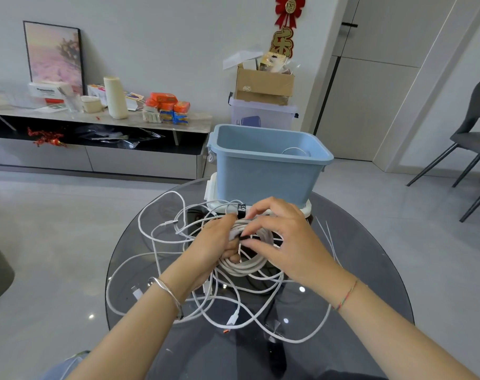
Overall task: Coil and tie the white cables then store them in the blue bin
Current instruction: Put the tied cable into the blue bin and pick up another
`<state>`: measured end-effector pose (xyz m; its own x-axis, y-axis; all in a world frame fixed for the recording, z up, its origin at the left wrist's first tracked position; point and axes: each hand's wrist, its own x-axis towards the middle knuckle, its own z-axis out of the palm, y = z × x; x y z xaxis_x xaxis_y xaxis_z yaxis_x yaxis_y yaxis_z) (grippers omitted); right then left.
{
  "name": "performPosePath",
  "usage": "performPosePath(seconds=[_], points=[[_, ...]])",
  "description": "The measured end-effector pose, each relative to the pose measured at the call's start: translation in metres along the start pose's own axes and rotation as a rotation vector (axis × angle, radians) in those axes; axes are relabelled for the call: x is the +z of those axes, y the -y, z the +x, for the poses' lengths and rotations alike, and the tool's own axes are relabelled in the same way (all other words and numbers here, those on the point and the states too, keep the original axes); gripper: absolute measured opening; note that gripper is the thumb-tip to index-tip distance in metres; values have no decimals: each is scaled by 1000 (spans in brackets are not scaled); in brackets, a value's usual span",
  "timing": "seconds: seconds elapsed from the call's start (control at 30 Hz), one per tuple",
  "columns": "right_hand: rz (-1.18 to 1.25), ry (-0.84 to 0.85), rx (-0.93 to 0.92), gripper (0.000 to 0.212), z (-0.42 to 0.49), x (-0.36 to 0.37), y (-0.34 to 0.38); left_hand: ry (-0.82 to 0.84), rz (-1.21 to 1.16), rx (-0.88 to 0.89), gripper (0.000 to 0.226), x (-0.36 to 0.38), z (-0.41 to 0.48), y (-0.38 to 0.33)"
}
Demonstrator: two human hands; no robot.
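Coil of white cable (250, 266).
Your left hand (217, 244) grips it; your right hand (284, 242) pinches its black strap (241, 210).

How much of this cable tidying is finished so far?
One white cable seems to lie in the blue bin already. The left hand grips a coil while the right hand pinches a black strap around it. Several loose cables on the table remain to coil.

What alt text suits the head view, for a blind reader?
Left hand and right hand fasten a black strap on a coiled white cable above a glass table; loose cables lie below, a blue bin behind.
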<state>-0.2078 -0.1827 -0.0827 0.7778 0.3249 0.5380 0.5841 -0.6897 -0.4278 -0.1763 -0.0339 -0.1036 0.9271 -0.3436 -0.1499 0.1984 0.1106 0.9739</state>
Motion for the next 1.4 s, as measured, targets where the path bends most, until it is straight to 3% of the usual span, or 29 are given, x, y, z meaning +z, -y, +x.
performPosePath(seconds=[0.1,0.2,0.4,0.6,0.8,1.23,1.4], points=[[205,-69,152,4,3,-4,1,28,46,23,52,3,-3,0],[267,-81,262,9,3,-6,0,55,85,49,60,5,-6,-2],[377,-12,393,22,5,-11,-4,146,118,73,25,5,-6,-3],[482,20,477,23,4,-14,-5,148,169,112,23,5,-6,1],[485,10,432,29,3,-14,-6,146,197,108,17,6,-5,2],[217,-134,268,9,0,-12,-10,209,289,34,18,7,-4,7],[219,-194,140,9,-1,-10,-6,141,158,59,18,3,-2,2]])
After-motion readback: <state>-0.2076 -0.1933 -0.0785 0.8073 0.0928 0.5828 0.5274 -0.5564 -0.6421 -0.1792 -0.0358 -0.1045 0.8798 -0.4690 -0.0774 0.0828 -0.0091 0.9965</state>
